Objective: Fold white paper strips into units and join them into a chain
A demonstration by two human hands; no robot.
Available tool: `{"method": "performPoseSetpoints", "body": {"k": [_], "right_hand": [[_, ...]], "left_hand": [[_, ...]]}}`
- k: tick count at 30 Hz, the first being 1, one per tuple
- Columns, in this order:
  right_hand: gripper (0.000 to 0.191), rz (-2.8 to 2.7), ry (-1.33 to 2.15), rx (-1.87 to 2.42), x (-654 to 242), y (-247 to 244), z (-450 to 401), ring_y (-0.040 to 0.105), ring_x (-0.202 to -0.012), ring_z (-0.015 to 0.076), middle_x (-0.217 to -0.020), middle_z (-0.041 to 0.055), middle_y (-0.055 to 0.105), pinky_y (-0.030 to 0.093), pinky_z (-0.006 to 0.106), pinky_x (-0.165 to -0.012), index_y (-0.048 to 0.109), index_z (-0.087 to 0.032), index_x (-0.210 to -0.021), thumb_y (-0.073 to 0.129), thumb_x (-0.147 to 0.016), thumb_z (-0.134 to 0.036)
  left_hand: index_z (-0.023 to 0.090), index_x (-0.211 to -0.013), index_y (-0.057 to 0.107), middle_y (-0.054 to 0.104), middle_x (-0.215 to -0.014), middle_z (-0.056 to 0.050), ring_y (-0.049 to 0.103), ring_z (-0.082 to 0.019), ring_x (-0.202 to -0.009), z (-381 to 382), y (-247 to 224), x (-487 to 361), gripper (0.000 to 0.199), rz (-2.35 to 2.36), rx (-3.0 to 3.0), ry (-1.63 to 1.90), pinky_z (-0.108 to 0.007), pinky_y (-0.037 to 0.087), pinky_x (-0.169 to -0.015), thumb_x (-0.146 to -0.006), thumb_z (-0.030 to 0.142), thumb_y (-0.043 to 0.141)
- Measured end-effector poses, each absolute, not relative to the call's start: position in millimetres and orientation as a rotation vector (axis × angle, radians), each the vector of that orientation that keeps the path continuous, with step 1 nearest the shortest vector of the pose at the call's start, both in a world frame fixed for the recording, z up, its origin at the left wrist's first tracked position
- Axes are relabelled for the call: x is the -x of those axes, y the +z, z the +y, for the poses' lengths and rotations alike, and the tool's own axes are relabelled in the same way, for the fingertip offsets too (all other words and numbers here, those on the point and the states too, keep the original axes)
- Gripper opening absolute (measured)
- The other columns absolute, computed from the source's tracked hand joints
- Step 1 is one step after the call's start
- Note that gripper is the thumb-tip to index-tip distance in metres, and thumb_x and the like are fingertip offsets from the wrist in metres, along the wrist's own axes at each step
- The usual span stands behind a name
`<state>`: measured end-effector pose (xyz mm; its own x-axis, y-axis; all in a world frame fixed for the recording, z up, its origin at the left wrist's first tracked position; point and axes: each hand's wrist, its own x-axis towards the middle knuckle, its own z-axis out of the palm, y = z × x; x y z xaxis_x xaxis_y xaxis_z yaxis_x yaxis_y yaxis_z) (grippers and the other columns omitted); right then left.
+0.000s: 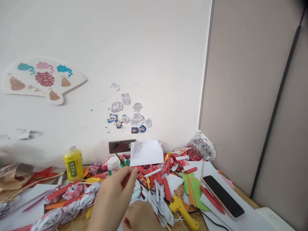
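Note:
My left hand (pixel 114 195) is raised at the lower middle, its fingers curled and the fingertips pressed together; anything between them is too small or hidden to name. Just below and to its right, my right hand (pixel 141 216) is low at the bottom edge with its fingers bent and mostly hidden. Left of my hands lies a twisted white and red paper strand (pixel 64 213). Folded red and white paper pieces (pixel 156 173) are heaped behind them. A yellow glue gun (pixel 183 208) rests to the right of my right hand.
A yellow bottle (pixel 74 163) and a white-capped jar (pixel 113 164) stand near the wall. A written sheet (pixel 146 153) leans there. Green and orange papers (pixel 194 191) and a black phone (pixel 223 196) lie at the right. A cable runs along the front right.

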<state>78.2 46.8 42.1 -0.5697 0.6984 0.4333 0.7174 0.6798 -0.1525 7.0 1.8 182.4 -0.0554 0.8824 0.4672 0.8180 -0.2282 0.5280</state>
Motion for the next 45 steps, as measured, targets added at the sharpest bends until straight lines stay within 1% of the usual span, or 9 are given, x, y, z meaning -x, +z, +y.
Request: {"method": "performPoseSetpoints", "body": {"k": [5, 8, 11, 15, 21, 30, 34, 38, 45], "right_hand": [[0.008, -2.183, 0.417, 1.149, -86.0, 55.9, 47.7, 0.056, -0.056, 0.0139, -0.065, -0.0001, 0.066, 0.033, 0.02, -0.048, 0.063, -0.019, -0.065, 0.057, -0.067, -0.015], [0.009, -1.885, 0.601, 1.12, -93.6, 62.4, 54.9, 0.053, -0.056, 0.0125, -0.061, -0.0005, 0.061, 0.033, 0.019, -0.049, 0.06, -0.016, -0.062, 0.053, -0.068, -0.014], [0.009, -1.588, 0.817, 1.008, -106.0, 76.7, 62.9, 0.049, -0.053, 0.011, -0.058, -0.0018, 0.054, 0.036, 0.019, -0.049, 0.054, -0.015, -0.063, 0.051, -0.071, -0.019], [0.013, -1.367, 1.002, 0.864, -125.4, 102.7, 66.4, 0.043, -0.048, 0.0095, -0.053, -0.0048, 0.043, 0.036, 0.019, -0.045, 0.047, -0.016, -0.064, 0.05, -0.072, -0.025], [0.011, -1.458, 0.861, 0.804, -143.6, 129.8, 53.8, 0.043, -0.054, 0.0099, -0.06, -0.0032, 0.045, 0.036, 0.019, -0.05, 0.048, -0.016, -0.066, 0.048, -0.074, -0.023], [0.014, -1.676, 0.476, 0.931, -153.2, 144.4, 40.5, 0.044, -0.058, 0.0109, -0.061, -0.0024, 0.047, 0.032, 0.02, -0.053, 0.049, -0.016, -0.063, 0.045, -0.075, -0.015], [0.014, -1.681, 0.534, 0.895, -157.4, 150.7, 37.4, 0.044, -0.057, 0.0103, -0.06, -0.0031, 0.047, 0.032, 0.019, -0.052, 0.05, -0.016, -0.062, 0.047, -0.076, -0.016], [0.016, -1.658, 0.616, 0.866, -160.6, 154.8, 34.4, 0.044, -0.057, 0.0097, -0.059, -0.0038, 0.047, 0.033, 0.018, -0.053, 0.05, -0.016, -0.06, 0.049, -0.076, -0.018], [0.016, -1.651, 0.676, 0.845, -162.0, 155.2, 32.9, 0.046, -0.057, 0.0097, -0.059, -0.0035, 0.05, 0.035, 0.018, -0.053, 0.053, -0.015, -0.06, 0.053, -0.075, -0.019]], "left_hand": [[0.023, -0.052, 0.03, 0.035, -0.046, 0.007, 0.039, -0.013, -0.046, -1.8, 184.0, -13.1, 0.034, 1.965, -2.138, 1.128, -0.021, 0.029, -0.045, -0.081, 0.042, 0.032], [0.024, -0.055, 0.037, 0.046, -0.049, 0.005, 0.047, -0.015, -0.048, -1.4, 185.0, -15.9, 0.031, 2.021, -2.139, 1.09, -0.023, 0.034, -0.046, -0.081, 0.04, 0.032], [0.022, -0.072, 0.052, 0.064, -0.068, -0.002, 0.06, -0.02, -0.064, 3.8, 180.3, -18.6, 0.022, 1.979, -2.137, 1.068, -0.027, 0.043, -0.057, -0.08, 0.033, 0.034], [0.013, -0.096, 0.059, 0.068, -0.094, -0.014, 0.061, -0.027, -0.09, 14.9, 164.7, -24.9, 0.033, 1.928, -2.152, 1.089, -0.036, 0.047, -0.074, -0.078, 0.03, 0.038], [0.015, -0.104, 0.057, 0.067, -0.102, -0.014, 0.063, -0.027, -0.088, 25.0, 150.8, -30.9, 0.039, 1.811, -2.086, 1.316, -0.038, 0.05, -0.074, -0.078, 0.037, 0.039], [0.013, -0.111, 0.053, 0.063, -0.107, -0.014, 0.062, -0.025, -0.089, 22.7, 158.5, -32.5, 0.042, 1.713, -1.986, 1.333, -0.039, 0.05, -0.077, -0.076, 0.035, 0.045], [0.02, -0.107, 0.055, 0.066, -0.104, -0.01, 0.063, -0.024, -0.09, 17.1, 164.2, -36.2, 0.036, 1.528, -1.868, 1.404, -0.036, 0.052, -0.075, -0.075, 0.035, 0.048], [0.018, -0.1, 0.059, 0.068, -0.097, -0.009, 0.064, -0.024, -0.087, 14.9, 166.5, -35.0, 0.035, 1.497, -1.759, 1.452, -0.034, 0.053, -0.073, -0.07, 0.036, 0.055], [0.019, -0.102, 0.06, 0.066, -0.106, -0.009, 0.059, -0.026, -0.098, 15.0, 162.2, -33.7, 0.038, 1.208, -1.628, 1.412, -0.036, 0.048, -0.084, -0.068, 0.035, 0.059]]}}
